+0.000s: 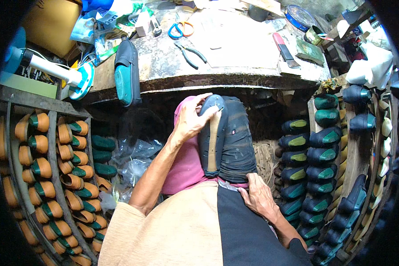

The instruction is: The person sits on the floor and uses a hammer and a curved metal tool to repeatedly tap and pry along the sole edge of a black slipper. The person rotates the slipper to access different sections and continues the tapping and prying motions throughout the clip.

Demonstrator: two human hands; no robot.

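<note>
A dark shoe [204, 146] lies sole up along my lap, with a tan strip running down its middle. Over its far end my left hand [193, 119] is closed, thumb on the sole and fingers round the edge. My right hand [259, 197] is beside my right hip with bent fingers, at the near edge of the dark cloth [239, 142] over my thigh. What those fingers hold, if anything, is hidden. Pink cloth [184, 164] covers my other thigh. Ahead, a finished-looking dark slip-on shoe [127, 73] with a green insole leans over the bench edge.
On the worn bench [159, 66] lie pliers [191, 54], scissors [181, 30] with blue and orange handles, and a red-handled knife [286, 49]. Racks of tan shoes [44, 188] stand at left, racks of dark shoes [321, 173] at right. A white-and-blue lamp or fan [53, 68] sits far left.
</note>
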